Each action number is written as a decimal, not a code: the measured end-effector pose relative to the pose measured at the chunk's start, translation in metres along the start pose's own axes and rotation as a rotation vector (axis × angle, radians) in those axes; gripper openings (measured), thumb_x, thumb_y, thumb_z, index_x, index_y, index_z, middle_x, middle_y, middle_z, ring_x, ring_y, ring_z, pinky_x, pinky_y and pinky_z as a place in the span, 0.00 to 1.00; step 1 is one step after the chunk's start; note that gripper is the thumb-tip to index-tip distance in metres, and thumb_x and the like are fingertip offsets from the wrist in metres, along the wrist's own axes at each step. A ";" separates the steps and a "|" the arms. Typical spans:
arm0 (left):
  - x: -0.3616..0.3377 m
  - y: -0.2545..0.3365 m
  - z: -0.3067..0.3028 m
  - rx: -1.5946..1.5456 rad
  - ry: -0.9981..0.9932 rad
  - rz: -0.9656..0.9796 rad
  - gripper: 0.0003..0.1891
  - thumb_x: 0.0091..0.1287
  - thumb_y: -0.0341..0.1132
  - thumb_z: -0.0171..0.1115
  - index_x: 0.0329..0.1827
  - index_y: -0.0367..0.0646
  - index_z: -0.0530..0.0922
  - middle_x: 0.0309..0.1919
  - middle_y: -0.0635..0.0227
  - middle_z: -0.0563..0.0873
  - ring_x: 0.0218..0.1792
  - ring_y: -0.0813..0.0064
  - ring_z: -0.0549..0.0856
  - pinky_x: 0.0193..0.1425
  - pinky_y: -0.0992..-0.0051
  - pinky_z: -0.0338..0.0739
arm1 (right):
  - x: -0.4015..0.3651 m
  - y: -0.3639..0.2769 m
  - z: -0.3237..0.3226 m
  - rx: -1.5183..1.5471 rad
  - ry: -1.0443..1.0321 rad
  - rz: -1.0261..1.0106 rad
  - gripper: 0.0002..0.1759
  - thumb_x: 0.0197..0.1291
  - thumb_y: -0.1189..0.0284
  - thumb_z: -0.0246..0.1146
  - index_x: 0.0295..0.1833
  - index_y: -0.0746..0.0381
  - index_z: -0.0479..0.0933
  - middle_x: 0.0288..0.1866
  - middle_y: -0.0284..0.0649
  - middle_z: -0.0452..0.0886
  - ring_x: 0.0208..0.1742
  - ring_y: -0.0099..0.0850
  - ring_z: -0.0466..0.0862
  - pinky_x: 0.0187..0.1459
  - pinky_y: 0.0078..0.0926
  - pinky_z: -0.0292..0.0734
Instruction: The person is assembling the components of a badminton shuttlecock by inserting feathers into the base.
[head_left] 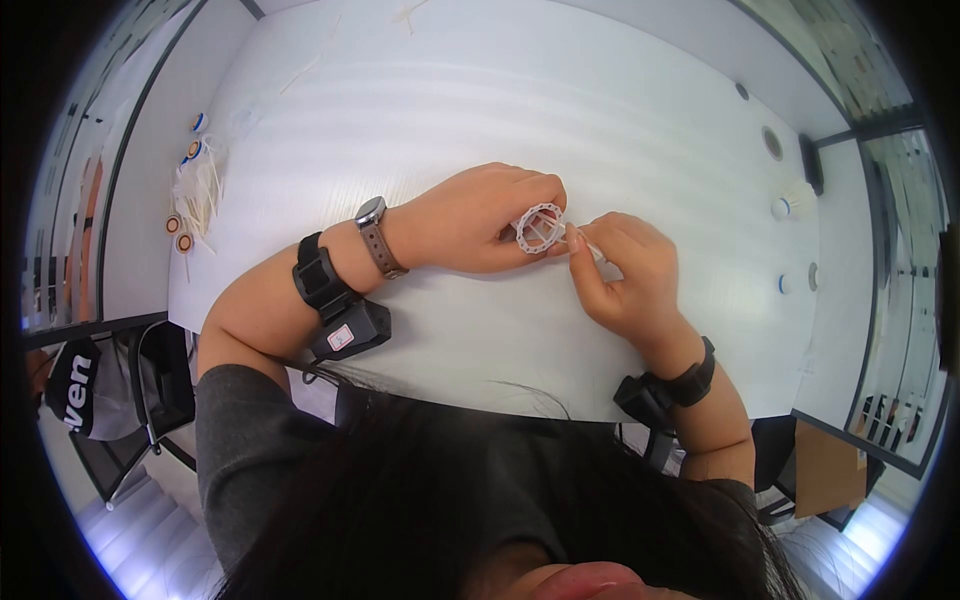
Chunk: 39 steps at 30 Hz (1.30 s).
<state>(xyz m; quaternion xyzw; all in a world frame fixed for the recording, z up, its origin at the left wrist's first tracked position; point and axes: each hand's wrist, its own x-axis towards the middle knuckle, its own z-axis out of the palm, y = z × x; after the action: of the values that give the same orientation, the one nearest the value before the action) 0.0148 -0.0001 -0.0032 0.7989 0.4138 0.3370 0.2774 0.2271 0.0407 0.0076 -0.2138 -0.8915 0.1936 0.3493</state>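
Note:
A small white ring with a toothed rim [540,228] faces up between my hands, over the middle of the white table. My left hand [480,215] is closed round it, fingers curled behind the ring. From the right, my right hand [628,268] pinches a thin pale stick [592,243] between thumb and fingers beside the rim. Thin pale strips cross the ring's opening. Whether the stick touches the ring is too small to tell.
Several pale sticks [203,190] lie at the table's left, near round blue-and-brown pieces [195,150]. On the right are a white shuttlecock-like piece [792,202], a small blue-white piece [785,284] and a grey round hole cover [772,143]. Low partitions flank the table [450,350].

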 end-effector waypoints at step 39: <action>-0.001 0.002 -0.002 0.053 -0.072 -0.033 0.13 0.64 0.39 0.67 0.43 0.45 0.75 0.32 0.64 0.81 0.34 0.57 0.80 0.43 0.63 0.74 | 0.002 -0.001 0.003 0.263 0.001 0.169 0.07 0.60 0.75 0.67 0.28 0.63 0.82 0.21 0.39 0.80 0.20 0.31 0.77 0.24 0.26 0.70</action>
<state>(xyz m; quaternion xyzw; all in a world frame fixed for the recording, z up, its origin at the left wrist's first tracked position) 0.0143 -0.0013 -0.0010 0.8105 0.4256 0.2924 0.2765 0.2236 0.0400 0.0074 -0.2403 -0.8373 0.3372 0.3570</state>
